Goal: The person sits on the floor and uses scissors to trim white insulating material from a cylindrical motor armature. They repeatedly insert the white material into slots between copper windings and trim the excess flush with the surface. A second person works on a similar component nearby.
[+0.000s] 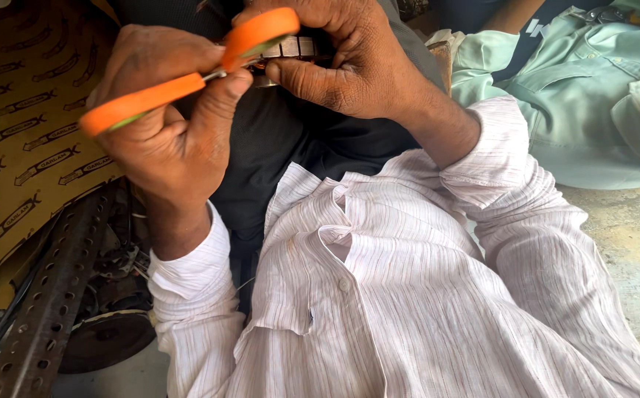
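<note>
Fingers of the left hand [169, 125] wrap orange-handled scissors [180, 74]; the right hand [342, 59] pinches a small metal piece [290, 48]. Patterned brown sheet [25, 125] at nine o'clock, concrete floor [630, 243] at four.

Two hands raised — left hand [169, 133], right hand [349, 63]. One pair of orange-handled scissors [187, 77]. One dark garment [276, 140] — one striped band [290, 48] on it. One perforated metal bar [54, 295]. One pale green shirt [585, 96] alongside.
</note>
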